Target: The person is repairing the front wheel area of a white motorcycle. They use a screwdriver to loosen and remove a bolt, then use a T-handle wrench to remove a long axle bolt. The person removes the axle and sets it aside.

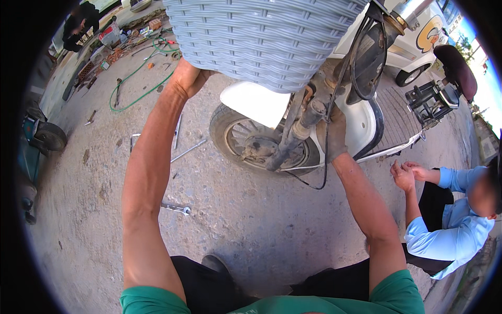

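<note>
A pale blue-grey woven basket [251, 36] hangs on the front of a white scooter, above its white front fender [256, 102] and spoked front wheel [261, 144]. My left hand [189, 79] is closed at the basket's lower left corner, its fingers curled under the edge and partly hidden. My right hand [335, 131] reaches in beside the dirty front fork [300, 128], against the white body panel [361, 125]. Its fingers are hidden behind the fork and dark cables [327, 152], so what they touch cannot be seen.
An open-end wrench [177, 208] and a long metal rod [189, 150] lie on the concrete. A green hose [130, 104] and scattered tools lie at far left. A person in a light blue shirt [449, 235] crouches at right. Another vehicle's wheel [50, 137] stands left.
</note>
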`<control>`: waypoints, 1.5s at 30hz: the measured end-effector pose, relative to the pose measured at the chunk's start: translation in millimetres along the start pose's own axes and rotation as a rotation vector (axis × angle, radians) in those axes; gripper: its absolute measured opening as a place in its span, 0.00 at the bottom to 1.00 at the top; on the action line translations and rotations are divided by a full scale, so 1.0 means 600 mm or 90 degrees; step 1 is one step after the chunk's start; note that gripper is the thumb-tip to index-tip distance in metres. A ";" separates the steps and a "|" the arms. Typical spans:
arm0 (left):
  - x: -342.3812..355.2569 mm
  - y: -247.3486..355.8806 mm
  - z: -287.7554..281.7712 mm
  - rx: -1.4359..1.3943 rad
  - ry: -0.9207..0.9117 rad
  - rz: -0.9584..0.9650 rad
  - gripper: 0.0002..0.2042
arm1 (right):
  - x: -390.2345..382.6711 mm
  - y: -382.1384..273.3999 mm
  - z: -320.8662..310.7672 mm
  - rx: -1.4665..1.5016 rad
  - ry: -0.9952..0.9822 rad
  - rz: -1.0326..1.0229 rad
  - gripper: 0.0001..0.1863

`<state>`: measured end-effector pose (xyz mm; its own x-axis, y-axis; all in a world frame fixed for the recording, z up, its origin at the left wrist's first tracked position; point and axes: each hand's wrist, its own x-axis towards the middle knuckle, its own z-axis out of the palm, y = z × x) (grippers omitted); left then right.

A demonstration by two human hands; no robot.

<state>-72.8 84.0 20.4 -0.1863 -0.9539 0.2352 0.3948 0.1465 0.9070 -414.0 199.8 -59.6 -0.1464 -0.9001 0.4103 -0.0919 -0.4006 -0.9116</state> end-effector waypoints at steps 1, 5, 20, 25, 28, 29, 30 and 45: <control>0.001 -0.001 -0.007 0.003 -0.020 -0.007 0.16 | -0.001 0.000 0.000 -0.052 0.016 -0.014 0.08; 0.015 0.005 -0.033 0.246 -0.079 -0.050 0.13 | 0.006 -0.001 0.001 -0.118 0.025 -0.044 0.06; 0.008 -0.002 -0.028 0.156 -0.063 -0.079 0.15 | 0.007 -0.013 0.008 0.024 0.023 0.019 0.12; 0.002 -0.008 -0.011 0.085 0.006 -0.042 0.16 | -0.002 -0.014 0.008 -0.178 0.043 -0.177 0.10; -0.005 -0.012 0.008 0.035 0.033 -0.032 0.16 | -0.002 -0.016 0.007 0.028 0.038 -0.006 0.10; -0.006 -0.013 0.009 0.024 0.039 -0.036 0.15 | -0.001 -0.015 0.006 -0.050 0.049 -0.015 0.10; -0.006 -0.013 0.008 0.011 0.003 -0.021 0.15 | 0.001 -0.014 0.006 -0.128 0.047 -0.040 0.10; 0.001 -0.010 -0.002 0.062 -0.017 -0.017 0.13 | 0.002 -0.014 0.006 -0.070 0.038 -0.009 0.13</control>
<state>-74.3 82.2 14.7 -0.2206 -0.9507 0.2180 0.2995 0.1467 0.9427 -409.9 201.4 -51.4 -0.2024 -0.8816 0.4263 -0.2010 -0.3887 -0.8992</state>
